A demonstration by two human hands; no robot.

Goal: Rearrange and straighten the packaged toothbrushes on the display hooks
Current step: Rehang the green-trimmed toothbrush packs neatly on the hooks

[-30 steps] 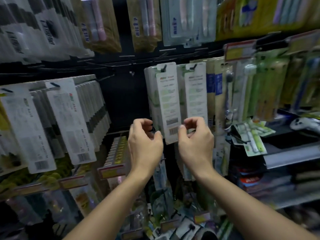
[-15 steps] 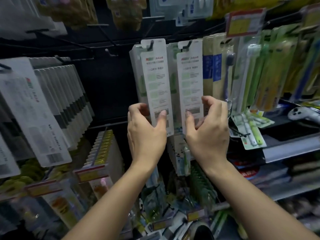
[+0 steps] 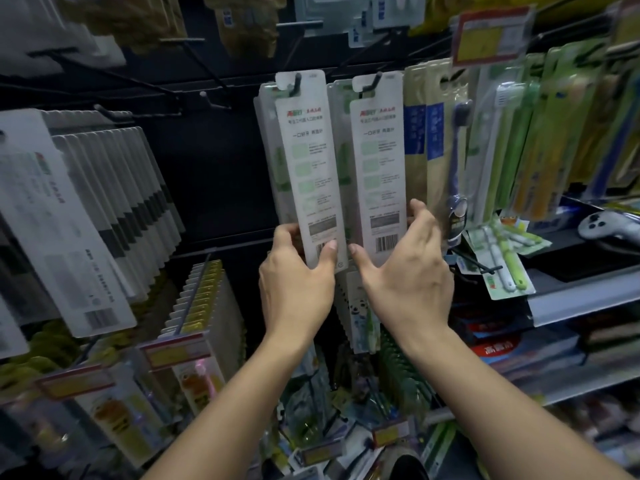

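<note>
- My left hand (image 3: 294,282) grips the bottom of the left stack of toothbrush packs (image 3: 304,174), thumb pressed on the front card by the barcode, fingers curled round the stack's left edge.
- My right hand (image 3: 403,271) holds the bottom of the right stack of toothbrush packs (image 3: 381,171), thumb at its lower left corner, fingers wrapped round its right edge (the fingertips go behind the cards, out of sight).
- Both stacks hang side by side from two black hooks (image 3: 296,85), backs facing me, the left one tilted slightly, its lower end leaning toward the right stack.
- Just right of them hang tan and blue packs (image 3: 424,133), then a dark blue toothbrush (image 3: 459,161) and green packs (image 3: 519,140).
- A red and yellow price tag (image 3: 491,34) sits above those.
- Far left, a long row of white packs (image 3: 104,202) hangs at a slant.
- On the shelf (image 3: 585,292) to the right lies a loose green pack (image 3: 502,265).
</note>
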